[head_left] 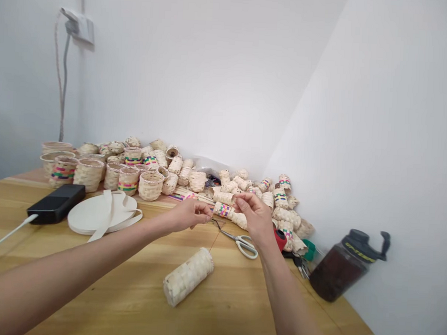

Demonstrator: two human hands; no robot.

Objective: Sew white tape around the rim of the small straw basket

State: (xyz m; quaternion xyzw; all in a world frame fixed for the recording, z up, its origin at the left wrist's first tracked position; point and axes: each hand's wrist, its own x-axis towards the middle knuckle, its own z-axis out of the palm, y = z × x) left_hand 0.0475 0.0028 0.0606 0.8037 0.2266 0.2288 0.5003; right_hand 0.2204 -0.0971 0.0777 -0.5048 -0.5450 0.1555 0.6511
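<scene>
In the head view, both hands are raised over the table, a short gap between them. My left hand [192, 214] is closed in a pinch, thumb against the fingers. My right hand [254, 217] pinches too, thumb to forefinger. Whatever lies in either pinch is too fine to make out. Below them a pale woven cylindrical basket [188, 276] lies on its side. A thin line, apparently thread [215, 240], rises from its rim toward the space below the hands. Scissors with light grey handles [246, 246] lie just behind the basket, beneath my right hand.
Several small woven baskets [150, 185] stand and lie heaped along the wall, some with coloured bands. A white ribbon roll [91, 215] and a black power bank [57, 202] sit at left. A dark drink bottle [339, 269] leans at right, near keys [301, 265].
</scene>
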